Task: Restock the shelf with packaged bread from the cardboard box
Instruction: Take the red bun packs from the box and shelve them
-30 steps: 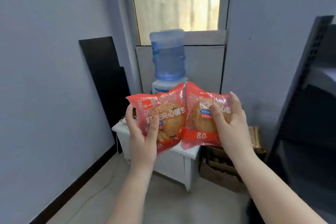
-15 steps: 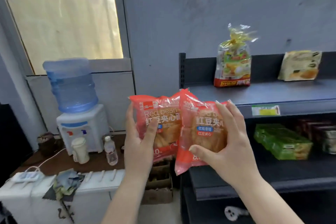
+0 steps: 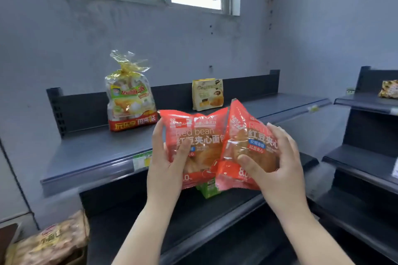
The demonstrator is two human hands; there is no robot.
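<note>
My left hand [image 3: 167,170] grips a red pack of red bean bread [image 3: 200,135] by its left edge, thumb across the front. My right hand [image 3: 277,170] grips a second red pack of the same bread [image 3: 247,142], which overlaps the first on its right side. Both packs are held upright in front of the dark top shelf [image 3: 97,153], just above its front lip. On that shelf stand a tall clear bag of bread with a gold tie [image 3: 129,97] at the left and a small yellow croissant pack [image 3: 207,94] against the back panel.
A lower shelf [image 3: 193,217] holds a green pack [image 3: 207,188] just under my hands. A second shelving unit [image 3: 366,157] stands at the right with an orange pack [image 3: 389,89] on top. Bagged bread [image 3: 49,241] lies at the bottom left. A window is above.
The view has swung right from the water dispenser to face the shelf. Both hands kept their packs and now hold them in front of the top shelf.
</note>
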